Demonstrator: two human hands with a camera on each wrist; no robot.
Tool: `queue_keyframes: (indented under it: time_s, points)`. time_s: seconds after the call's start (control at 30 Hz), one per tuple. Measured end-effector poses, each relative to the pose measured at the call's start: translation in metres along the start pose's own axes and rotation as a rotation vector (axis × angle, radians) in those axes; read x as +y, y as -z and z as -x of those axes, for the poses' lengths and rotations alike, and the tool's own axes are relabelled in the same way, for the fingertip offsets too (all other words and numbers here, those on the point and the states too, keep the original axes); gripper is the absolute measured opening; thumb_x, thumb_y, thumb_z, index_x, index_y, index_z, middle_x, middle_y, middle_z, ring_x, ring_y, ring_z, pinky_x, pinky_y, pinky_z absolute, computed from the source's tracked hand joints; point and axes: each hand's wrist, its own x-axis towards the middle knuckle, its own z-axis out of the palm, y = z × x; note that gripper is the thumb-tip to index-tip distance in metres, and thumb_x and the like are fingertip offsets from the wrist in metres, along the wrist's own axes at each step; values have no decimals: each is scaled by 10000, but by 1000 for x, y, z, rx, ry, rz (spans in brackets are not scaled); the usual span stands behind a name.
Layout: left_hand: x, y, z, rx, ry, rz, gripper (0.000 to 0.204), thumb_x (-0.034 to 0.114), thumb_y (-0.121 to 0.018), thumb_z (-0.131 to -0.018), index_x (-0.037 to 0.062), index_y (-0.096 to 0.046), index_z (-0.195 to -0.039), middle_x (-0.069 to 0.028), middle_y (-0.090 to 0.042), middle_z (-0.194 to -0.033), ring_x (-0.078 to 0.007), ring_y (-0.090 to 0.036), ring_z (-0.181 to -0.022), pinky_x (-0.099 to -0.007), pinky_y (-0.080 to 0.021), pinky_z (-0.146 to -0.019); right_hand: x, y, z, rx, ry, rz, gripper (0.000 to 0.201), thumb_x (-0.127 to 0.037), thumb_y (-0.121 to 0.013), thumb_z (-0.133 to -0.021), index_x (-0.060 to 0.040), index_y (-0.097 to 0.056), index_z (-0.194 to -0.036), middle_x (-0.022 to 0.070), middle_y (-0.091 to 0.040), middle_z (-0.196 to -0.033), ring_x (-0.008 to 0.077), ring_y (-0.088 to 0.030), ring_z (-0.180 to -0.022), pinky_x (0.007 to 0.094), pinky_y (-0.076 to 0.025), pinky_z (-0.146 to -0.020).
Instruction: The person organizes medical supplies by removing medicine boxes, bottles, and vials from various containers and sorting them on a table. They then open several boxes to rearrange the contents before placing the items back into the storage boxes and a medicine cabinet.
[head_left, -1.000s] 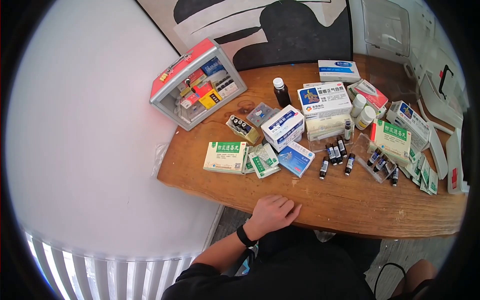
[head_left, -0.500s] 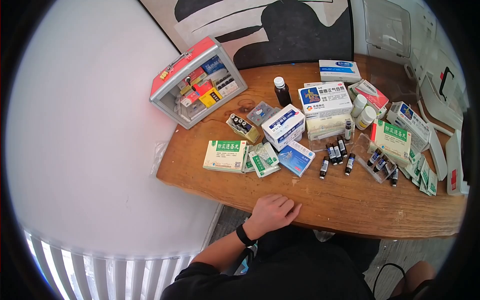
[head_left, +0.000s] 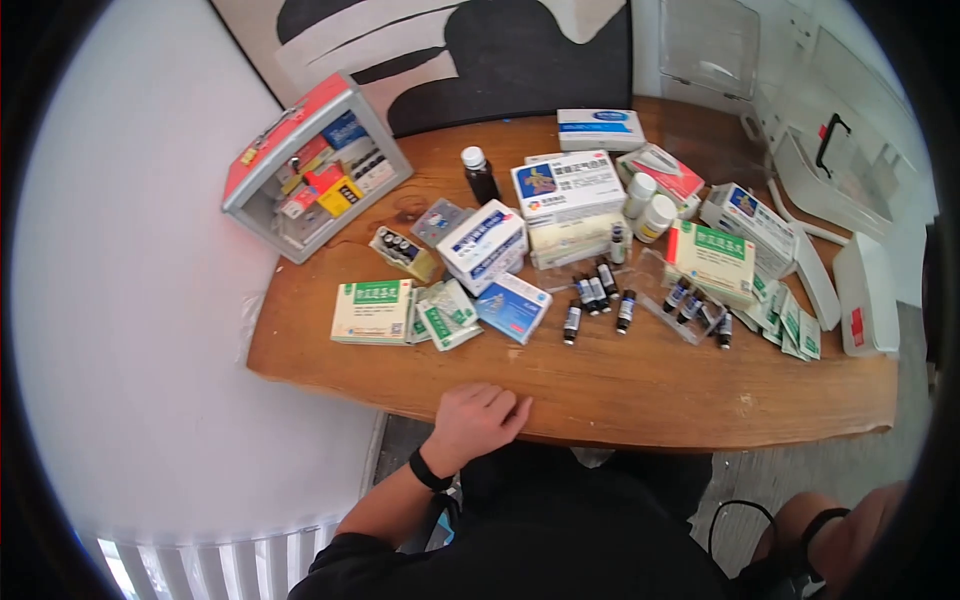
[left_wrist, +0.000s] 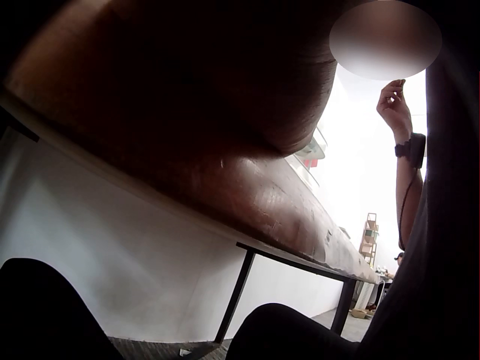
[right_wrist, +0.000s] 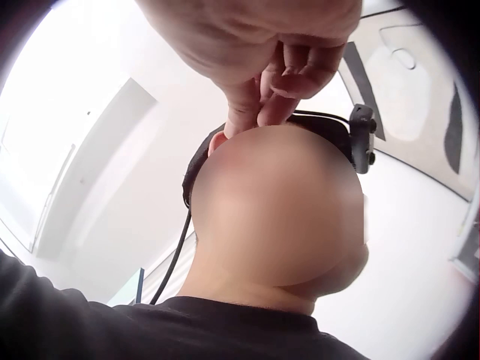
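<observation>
My left hand [head_left: 480, 420] rests on the near edge of the wooden table [head_left: 640, 390], fingers loosely curled around nothing. In the right wrist view my right hand [right_wrist: 270, 52] is raised to the side of the head, its bent fingertips touching just below the black headband [right_wrist: 330, 131]. The left wrist view shows that raised hand [left_wrist: 394, 109] too. Nearest to the left hand lie a blue-and-white box [head_left: 513, 307] and green-and-white sachets [head_left: 448, 316]. Small dark vials [head_left: 572, 323] are scattered to their right.
A red-and-silver case [head_left: 300, 165] with medicines inside stands at the back left. Behind the sachets are a dark bottle [head_left: 481, 178] and white boxes [head_left: 570, 190]. White bottles [head_left: 655, 218], a green-and-white box [head_left: 710, 262] and a white plastic bin [head_left: 865, 295] are on the right.
The head view has turned, so the table and its items sit further left in it. A right wrist and hand now show at the lower right. The left hand keeps its place on the table edge.
</observation>
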Motion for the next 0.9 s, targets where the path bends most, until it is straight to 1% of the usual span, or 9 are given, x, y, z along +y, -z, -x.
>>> queue_keyframes:
  time_s: [0.03, 0.2, 0.27, 0.43, 0.53, 0.63, 0.67, 0.83, 0.9]
  points:
    - [0, 0, 0, -2, -6, 17, 365, 192, -846, -863, 127, -548, -663, -35, -564, -625, -235, -612, -560, -369, -494, -518, 7, -8, -7, 149, 75, -25, 183, 43, -894, -807, -17, -747, -896, 137, -794, -772, 177, -707, -578, 230, -424, -479]
    - [0, -1, 0, 9, 0, -2, 378, 189, -856, -847, 125, -534, -659, -39, -545, -621, -242, -600, -556, -371, -484, -515, -2, -6, -11, 183, 6, 102, 149, 12, -911, -812, 4, -796, -907, 145, -800, -775, 199, -718, -582, 241, -471, -487]
    - [1, -3, 0, 9, 2, -3, 379, 184, -859, -843, 124, -533, -659, -40, -544, -621, -243, -594, -554, -373, -481, -514, 12, 17, -15, -253, 119, 36, 164, -252, -780, -1024, -149, -821, -1145, 29, -819, -1072, 103, -749, -837, 269, -534, -813]
    - [0, -2, 0, 11, -3, -7, 376, 171, -861, -840, 124, -534, -661, -41, -538, -620, -246, -577, -548, -379, -465, -507, -51, 25, 74, -152, 217, 173, 97, -206, -824, -978, -126, -818, -1033, 45, -819, -1019, 152, -755, -849, 281, -535, -867]
    - [0, -2, 0, 7, -3, -3, 376, 170, -860, -842, 124, -533, -662, -41, -535, -620, -245, -578, -549, -378, -462, -507, -14, 9, 34, -98, 235, 216, 92, -198, -826, -974, -122, -815, -1025, 49, -818, -1014, 161, -755, -848, 286, -538, -864]
    - [1, -1, -1, 12, 7, 10, 373, 149, -869, -826, 118, -532, -670, -57, -533, -622, -266, -567, -551, -387, -447, -506, -176, 100, 304, -45, 256, 253, 87, -190, -829, -971, -117, -812, -1016, 53, -817, -1009, 170, -755, -847, 291, -542, -860]
    - [2, -1, -1, 8, 7, 5, 373, 149, -869, -826, 118, -532, -670, -57, -533, -622, -266, -567, -551, -387, -447, -506, -144, 83, 262, -27, 262, 267, 86, -187, -829, -969, -116, -812, -1013, 55, -816, -1008, 173, -755, -847, 293, -543, -859]
    - [1, -2, -1, 3, 4, 13, 377, 149, -870, -826, 116, -531, -665, -54, -525, -615, -260, -565, -546, -385, -447, -505, -190, 107, 362, 60, 287, 358, 79, -174, -833, -963, -108, -807, -999, 62, -814, -999, 188, -755, -846, 301, -549, -853]
    - [1, -2, -1, 2, 2, 15, 379, 149, -872, -824, 116, -530, -664, -54, -525, -614, -260, -564, -546, -384, -448, -505, -150, 84, 303, 92, 294, 398, 77, -168, -834, -960, -105, -805, -994, 65, -814, -996, 194, -754, -845, 304, -551, -850]
